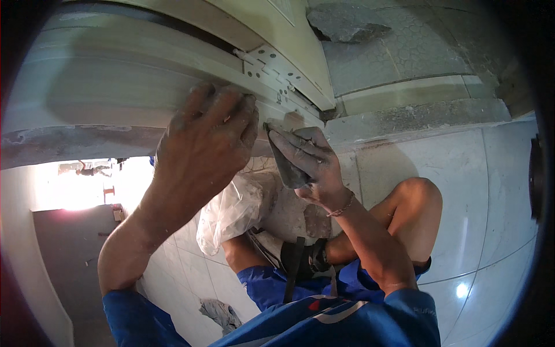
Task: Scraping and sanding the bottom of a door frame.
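Note:
My left hand (211, 130), dusty with grey powder, is raised against the pale door frame (115, 75). Its fingers are curled and close together; their tips, and anything in them, are hidden behind the hand. To its right, my right hand (309, 159) grips a dark, flat, slab-like piece (285, 165) with a straight edge, tilted near the lower part of the frame. My fingers cover much of it, so its kind cannot be made out. Above both hands a white metal hinge (272, 72) with several screws joins the frame and the cream door (289, 40).
A crumpled clear plastic bag (231, 211) lies beside my bent leg. A grey cloth (221, 314) is on the white tiled floor (457, 208). Beyond the raised sill (422, 121), a grey stone-like lump (347, 23) rests on darker tiles. Bright light enters at left.

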The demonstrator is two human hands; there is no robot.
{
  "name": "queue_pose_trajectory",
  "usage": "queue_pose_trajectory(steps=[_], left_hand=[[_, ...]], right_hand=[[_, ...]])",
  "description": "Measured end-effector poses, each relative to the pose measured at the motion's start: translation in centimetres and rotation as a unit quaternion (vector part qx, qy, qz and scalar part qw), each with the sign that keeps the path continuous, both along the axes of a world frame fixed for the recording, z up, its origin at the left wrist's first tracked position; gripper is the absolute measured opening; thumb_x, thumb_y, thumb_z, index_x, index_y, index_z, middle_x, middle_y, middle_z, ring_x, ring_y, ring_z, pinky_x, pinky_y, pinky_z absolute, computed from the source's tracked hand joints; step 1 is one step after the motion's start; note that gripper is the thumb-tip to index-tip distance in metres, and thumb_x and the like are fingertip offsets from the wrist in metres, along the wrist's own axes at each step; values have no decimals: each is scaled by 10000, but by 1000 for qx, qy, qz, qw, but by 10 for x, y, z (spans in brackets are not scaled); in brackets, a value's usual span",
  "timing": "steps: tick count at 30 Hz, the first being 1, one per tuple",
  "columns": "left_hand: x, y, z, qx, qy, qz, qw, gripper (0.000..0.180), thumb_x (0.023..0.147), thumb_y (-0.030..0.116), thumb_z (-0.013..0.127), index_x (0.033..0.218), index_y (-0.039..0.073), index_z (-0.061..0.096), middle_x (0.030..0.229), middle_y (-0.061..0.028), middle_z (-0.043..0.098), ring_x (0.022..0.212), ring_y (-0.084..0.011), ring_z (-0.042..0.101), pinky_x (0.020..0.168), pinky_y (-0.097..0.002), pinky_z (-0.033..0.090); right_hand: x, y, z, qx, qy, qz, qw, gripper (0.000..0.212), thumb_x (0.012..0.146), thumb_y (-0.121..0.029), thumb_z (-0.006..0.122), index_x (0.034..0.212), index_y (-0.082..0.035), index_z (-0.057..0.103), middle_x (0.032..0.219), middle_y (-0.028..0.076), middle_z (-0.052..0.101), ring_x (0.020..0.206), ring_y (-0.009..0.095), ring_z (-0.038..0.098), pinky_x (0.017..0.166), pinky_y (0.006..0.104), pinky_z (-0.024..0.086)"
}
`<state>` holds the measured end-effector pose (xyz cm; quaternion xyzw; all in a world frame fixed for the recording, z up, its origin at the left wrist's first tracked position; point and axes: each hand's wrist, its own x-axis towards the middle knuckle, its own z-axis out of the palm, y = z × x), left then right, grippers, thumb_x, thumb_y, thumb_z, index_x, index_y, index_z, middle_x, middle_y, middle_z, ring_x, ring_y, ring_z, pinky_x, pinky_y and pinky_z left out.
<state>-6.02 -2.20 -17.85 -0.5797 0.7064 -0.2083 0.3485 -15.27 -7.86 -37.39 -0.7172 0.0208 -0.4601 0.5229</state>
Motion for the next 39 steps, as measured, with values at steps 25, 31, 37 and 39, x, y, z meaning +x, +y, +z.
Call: queue_pose_trajectory(steps=[25, 31, 37, 39], left_hand=[[-2, -9, -21, -59, -79, 12, 995, 387, 775, 191, 575, 1132, 51, 622, 1193, -70, 576, 1211, -248, 445, 1107, -505, 242], [-2, -17, -15, -12, -118, 52, 992, 485, 765, 142, 574, 1239, 47, 531, 1281, -82, 502, 1256, -223, 405, 1101, -486, 257], [-5, -21, 15, -54, -130, 49, 989, 560, 692, 126, 649, 1237, 54, 539, 1261, -71, 525, 1227, -211, 441, 1111, -470, 247], [-3, -23, 13, -44, -134, 49, 989, 557, 685, 107, 648, 1229, 51, 546, 1243, -68, 538, 1211, -212, 454, 1113, -467, 246]], right_hand=[[26, 10, -13, 18, -25, -143, 989, 662, 655, 92, 541, 1307, 1, 469, 1258, 182, 534, 1110, 380, 528, 959, 397, 435], [38, 34, 18, 82, -13, -185, 979, 504, 789, 59, 496, 1290, 69, 443, 1260, 265, 496, 1164, 382, 505, 1006, 417, 391], [43, 44, 42, 162, -7, -196, 967, 478, 822, 8, 513, 1288, 82, 433, 1265, 270, 491, 1182, 397, 488, 1002, 394, 397], [43, 44, 39, 154, 5, -214, 964, 498, 804, 28, 521, 1292, 73, 434, 1238, 269, 512, 1139, 383, 530, 955, 366, 433]])
